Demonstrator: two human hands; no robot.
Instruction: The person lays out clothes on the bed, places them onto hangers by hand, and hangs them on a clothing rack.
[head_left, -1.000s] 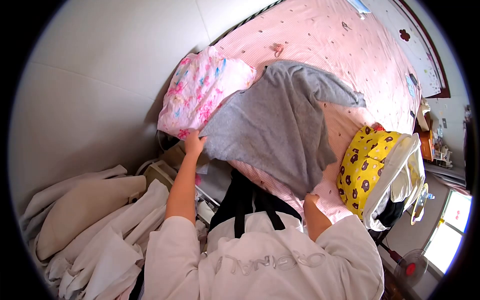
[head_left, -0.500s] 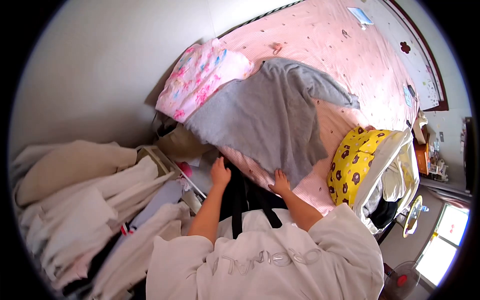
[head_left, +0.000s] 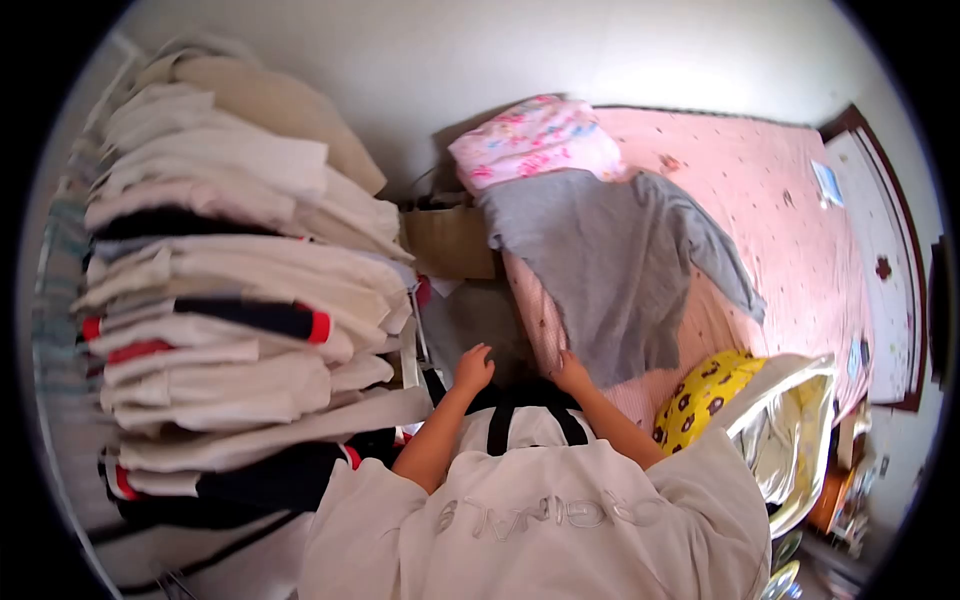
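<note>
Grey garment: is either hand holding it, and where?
The left hand is apart from the grey garment and holds nothing. The right hand is beside its near edge; whether it grips there cannot be told.

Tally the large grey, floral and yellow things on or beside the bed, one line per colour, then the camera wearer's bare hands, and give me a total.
Grey: 1, the spread-out garment
Floral: 1, the cloth bundle
Yellow: 1, the bear-print container
Bare hands: 2, left hand and right hand
Total: 5
</note>
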